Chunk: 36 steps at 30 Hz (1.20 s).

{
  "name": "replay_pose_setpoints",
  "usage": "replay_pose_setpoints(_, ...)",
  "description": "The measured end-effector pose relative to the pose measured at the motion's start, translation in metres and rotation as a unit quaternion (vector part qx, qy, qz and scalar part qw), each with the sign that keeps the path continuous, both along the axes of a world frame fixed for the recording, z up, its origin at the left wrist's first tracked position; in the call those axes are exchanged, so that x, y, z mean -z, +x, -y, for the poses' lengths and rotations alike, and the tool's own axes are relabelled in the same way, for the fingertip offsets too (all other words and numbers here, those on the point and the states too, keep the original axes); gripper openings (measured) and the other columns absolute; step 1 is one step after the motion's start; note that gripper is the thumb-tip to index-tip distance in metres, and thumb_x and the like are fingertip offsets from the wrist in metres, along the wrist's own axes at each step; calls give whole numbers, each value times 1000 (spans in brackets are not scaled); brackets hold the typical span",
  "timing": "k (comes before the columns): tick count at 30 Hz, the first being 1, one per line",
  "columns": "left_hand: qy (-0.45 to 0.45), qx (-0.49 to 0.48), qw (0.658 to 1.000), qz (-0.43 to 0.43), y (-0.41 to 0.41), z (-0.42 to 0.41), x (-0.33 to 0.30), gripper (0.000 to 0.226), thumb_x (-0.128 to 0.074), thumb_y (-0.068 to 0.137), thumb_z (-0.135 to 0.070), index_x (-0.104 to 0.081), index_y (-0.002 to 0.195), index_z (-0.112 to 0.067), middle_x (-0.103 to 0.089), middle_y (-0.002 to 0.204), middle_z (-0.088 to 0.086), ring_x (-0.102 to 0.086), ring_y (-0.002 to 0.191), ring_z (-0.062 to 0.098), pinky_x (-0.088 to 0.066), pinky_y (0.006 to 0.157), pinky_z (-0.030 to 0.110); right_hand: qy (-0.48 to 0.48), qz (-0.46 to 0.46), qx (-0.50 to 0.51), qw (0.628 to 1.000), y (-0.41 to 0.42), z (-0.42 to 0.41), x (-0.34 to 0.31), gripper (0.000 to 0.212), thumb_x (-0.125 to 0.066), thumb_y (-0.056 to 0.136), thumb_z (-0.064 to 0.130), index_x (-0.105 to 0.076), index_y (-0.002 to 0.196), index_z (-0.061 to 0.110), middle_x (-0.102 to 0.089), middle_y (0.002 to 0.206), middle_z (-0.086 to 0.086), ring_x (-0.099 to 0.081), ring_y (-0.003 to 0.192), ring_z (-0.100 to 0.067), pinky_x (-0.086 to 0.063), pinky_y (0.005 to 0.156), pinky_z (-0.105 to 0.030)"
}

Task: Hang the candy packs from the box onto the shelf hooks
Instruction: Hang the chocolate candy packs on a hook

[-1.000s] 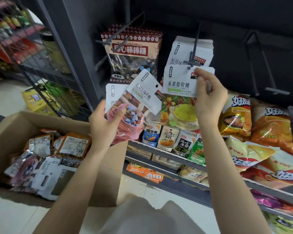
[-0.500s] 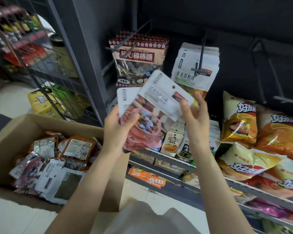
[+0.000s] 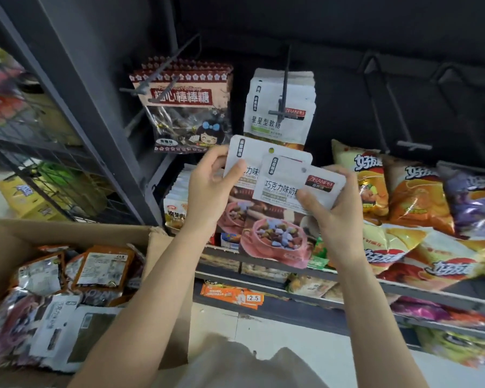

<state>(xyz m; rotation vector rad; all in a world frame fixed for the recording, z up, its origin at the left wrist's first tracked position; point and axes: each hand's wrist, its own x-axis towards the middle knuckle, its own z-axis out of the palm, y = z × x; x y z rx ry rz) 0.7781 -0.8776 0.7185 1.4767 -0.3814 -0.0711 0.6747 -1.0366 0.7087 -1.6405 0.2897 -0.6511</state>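
Two chocolate candy packs are gripped, the rear pack point(image 3: 237, 161) pinched by the left hand point(image 3: 210, 189), the front pack point(image 3: 286, 197) by the right hand point(image 3: 333, 203), just below the star gummies point(image 3: 277, 121) hung on a hook point(image 3: 284, 88). The box point(image 3: 67, 236) is sat lower left.

Two white-and-pink candy packs point(image 3: 275, 208) overlapped upright at centre; the box point(image 3: 67, 236) of packs lay at 8 o'clock.
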Motion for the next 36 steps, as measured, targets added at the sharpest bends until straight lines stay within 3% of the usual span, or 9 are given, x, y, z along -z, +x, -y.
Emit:
replay_pose_setpoints(3,-13,-17,999,45,3,11,-8,32,-65,89,-7,-49,109,-26,-68,106,-5,-67,99,11,-56,86,34,-107,44,40,992,0,1,-5,57,-70,84,-1,-41,126,23,-53,115,31,-57,108,7,-53,81,-16)
replay_pose_setpoints(7,-13,-41,996,74,9,20,-9,27,-63,91,-9,-50,111,-22,-67,112,7,-66,101,15,-55,89,39,-280,36,60,958,9,6,-6,32,-67,88,5,-60,117,15,-59,115,14,-55,101,4,-46,81,-12)
replay_pose_setpoints(10,-25,-43,997,60,13,22,-9,27,-63,91,-10,-51,110,-24,-67,111,10,-66,101,18,-54,91,41,-277,14,38,960,17,7,-10,32,-66,88,5,-62,115,23,-64,116,7,-55,103,5,-39,83,-4)
replay_pose_setpoints(14,-39,-48,996,63,17,24,-11,29,-66,89,-10,-53,109,-27,-66,113,10,-65,104,20,-53,91,45,-263,10,28,964,23,8,-16,37,-65,89,6,-58,111,35,-61,112,23,-53,82,12,-38,71,-5)
replay_pose_setpoints(19,-28,-68,992,106,22,29,-8,30,-68,87,-18,-52,110,-31,-65,117,8,-63,109,20,-52,91,49,-245,26,49,968,26,10,-19,35,-64,88,4,-61,111,30,-63,113,16,-55,111,2,-40,94,-10)
replay_pose_setpoints(24,-21,-98,991,89,29,35,-1,32,-70,86,-15,-55,113,-19,-64,119,7,-61,110,15,-52,89,26,-226,13,56,972,33,14,-19,38,-63,88,4,-61,112,33,-64,116,13,-55,113,2,-41,96,-11)
replay_pose_setpoints(28,0,-103,987,123,32,37,-1,33,-71,86,-20,-56,114,-18,-66,116,3,-63,108,14,-53,89,31,-222,17,63,973,32,16,-22,37,-63,88,4,-61,112,33,-60,111,27,-54,113,2,-40,97,-13)
replay_pose_setpoints(32,23,-108,982,156,34,37,0,36,-72,85,-20,-59,117,-11,-68,106,1,-66,86,-1,-55,71,21,-213,5,67,975,31,18,-21,35,-63,89,5,-62,113,31,-59,111,28,-54,112,2,-44,99,-22)
replay_pose_setpoints(36,42,-116,979,162,41,39,6,38,-73,85,-23,-61,119,-13,-67,94,-5,-65,72,-4,-57,67,27,-202,3,83,976,31,19,-18,33,-63,90,7,-63,116,28,-61,113,24,-61,106,-5,-51,93,-32)
